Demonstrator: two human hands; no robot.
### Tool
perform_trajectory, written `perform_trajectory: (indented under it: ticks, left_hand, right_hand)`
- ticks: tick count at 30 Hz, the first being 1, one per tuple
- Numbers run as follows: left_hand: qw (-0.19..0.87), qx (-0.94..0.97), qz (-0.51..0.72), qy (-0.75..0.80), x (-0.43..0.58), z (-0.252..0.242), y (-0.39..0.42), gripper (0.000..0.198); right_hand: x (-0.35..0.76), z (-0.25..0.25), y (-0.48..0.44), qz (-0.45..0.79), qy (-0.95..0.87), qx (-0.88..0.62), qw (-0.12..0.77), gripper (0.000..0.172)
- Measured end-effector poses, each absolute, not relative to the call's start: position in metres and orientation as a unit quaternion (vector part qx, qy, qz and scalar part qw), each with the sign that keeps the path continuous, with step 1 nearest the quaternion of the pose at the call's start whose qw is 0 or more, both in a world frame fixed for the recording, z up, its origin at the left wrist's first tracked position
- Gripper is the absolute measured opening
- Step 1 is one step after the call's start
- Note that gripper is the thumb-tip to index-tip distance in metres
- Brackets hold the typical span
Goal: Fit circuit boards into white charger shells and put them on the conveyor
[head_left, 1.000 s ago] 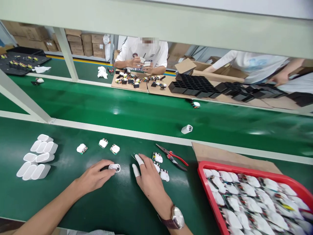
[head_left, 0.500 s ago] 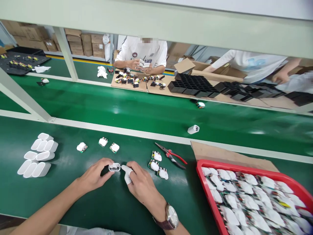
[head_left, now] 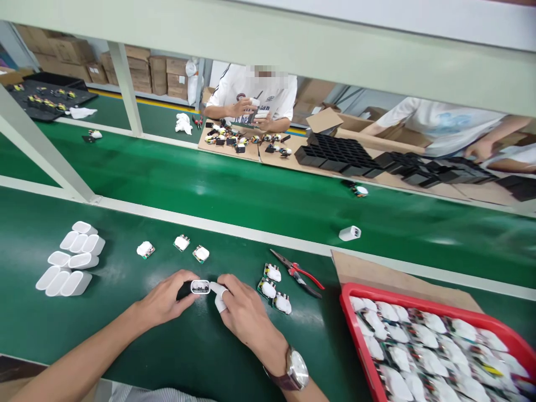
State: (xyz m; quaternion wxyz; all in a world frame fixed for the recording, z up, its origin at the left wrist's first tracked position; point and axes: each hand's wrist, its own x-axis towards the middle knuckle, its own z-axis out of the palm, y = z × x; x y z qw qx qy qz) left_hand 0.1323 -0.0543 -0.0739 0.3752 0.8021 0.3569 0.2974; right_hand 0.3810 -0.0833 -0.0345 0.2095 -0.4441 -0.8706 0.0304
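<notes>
Between my two hands is a small white plastic casing (head_left: 200,287), its open end facing me and the edge of a circuit board visible inside. My left hand (head_left: 170,296) pinches it from the left, with a dark patch between thumb and fingers. White finger covers are on my right hand (head_left: 240,310), whose curled fingers grip the casing's right edge. Beyond them lie three loose circuit boards topped with white pads (head_left: 201,254). Several more boards (head_left: 268,288) are grouped to the right, beside red-handled long-nose pliers (head_left: 296,272). Empty white casings (head_left: 75,283) stand grouped at left.
A red tray (head_left: 349,312) full of padded boards stands at right, near a cardboard sheet (head_left: 393,276). One white casing (head_left: 350,233) lies on the green belt (head_left: 201,187). A slanted metal post (head_left: 54,151) rises at left. Two co-workers sit opposite, behind black cases (head_left: 335,156).
The view has shifted slightly, so most things appear lower and to the right. Both hands keep hold of the casing, and a dark patch now shows at my left fingers. The casing on the belt has moved right.
</notes>
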Motion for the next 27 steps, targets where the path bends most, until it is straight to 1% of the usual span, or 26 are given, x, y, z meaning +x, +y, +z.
perform_trajectory:
  ticks: [3, 6, 8, 10, 13, 15, 17, 19, 20, 22, 23, 24, 25, 27]
  left_hand:
    - [0.367, 0.807, 0.297, 0.356, 0.133, -0.074, -0.054, 0.028]
    - [0.337, 0.823, 0.317, 0.329, 0.133, -0.072, -0.052, 0.031]
    - [0.295, 0.848, 0.326, 0.294, 0.133, -0.070, -0.050, 0.031]
    - [0.252, 0.872, 0.328, 0.262, 0.133, -0.066, -0.049, 0.029]
    - [0.215, 0.877, 0.354, 0.242, 0.134, -0.061, -0.050, 0.029]
    - [0.219, 0.869, 0.367, 0.248, 0.136, -0.060, -0.051, 0.026]
    - [0.268, 0.851, 0.363, 0.269, 0.138, -0.060, -0.051, 0.018]
    - [0.379, 0.785, 0.368, 0.322, 0.140, -0.061, -0.048, 0.007]
    - [0.455, 0.726, 0.374, 0.356, 0.141, -0.061, -0.046, 0.007]
    - [0.596, 0.574, 0.383, 0.410, 0.142, -0.058, -0.041, 0.020]
    - [0.645, 0.506, 0.386, 0.424, 0.142, -0.055, -0.038, 0.025]
    - [0.673, 0.461, 0.387, 0.430, 0.141, -0.052, -0.034, 0.029]
    - [0.678, 0.447, 0.391, 0.433, 0.140, -0.048, -0.029, 0.033]
    - [0.619, 0.512, 0.391, 0.449, 0.138, -0.039, -0.013, 0.037]
  right_hand:
    - [0.383, -0.024, -0.081, 0.037, -0.877, -0.444, 0.180, 0.023]
    - [0.389, -0.021, -0.081, 0.054, -0.870, -0.449, 0.197, 0.024]
    - [0.394, -0.027, -0.081, 0.053, -0.855, -0.469, 0.216, 0.026]
    - [0.397, -0.038, -0.079, 0.037, -0.837, -0.500, 0.218, 0.030]
    - [0.399, -0.054, -0.076, 0.008, -0.821, -0.539, 0.189, 0.035]
    - [0.398, -0.061, -0.075, -0.003, -0.815, -0.553, 0.173, 0.036]
    - [0.396, -0.065, -0.075, -0.010, -0.811, -0.561, 0.166, 0.037]
    - [0.395, -0.067, -0.075, -0.018, -0.808, -0.566, 0.164, 0.037]
    - [0.395, -0.068, -0.076, -0.023, -0.805, -0.569, 0.167, 0.036]
    - [0.396, -0.071, -0.076, -0.031, -0.800, -0.573, 0.177, 0.035]
    - [0.396, -0.073, -0.077, -0.035, -0.797, -0.574, 0.183, 0.036]
    - [0.398, -0.075, -0.077, -0.038, -0.794, -0.576, 0.188, 0.037]
    - [0.399, -0.077, -0.077, -0.043, -0.791, -0.579, 0.193, 0.038]
    - [0.400, -0.079, -0.076, -0.057, -0.785, -0.583, 0.201, 0.037]
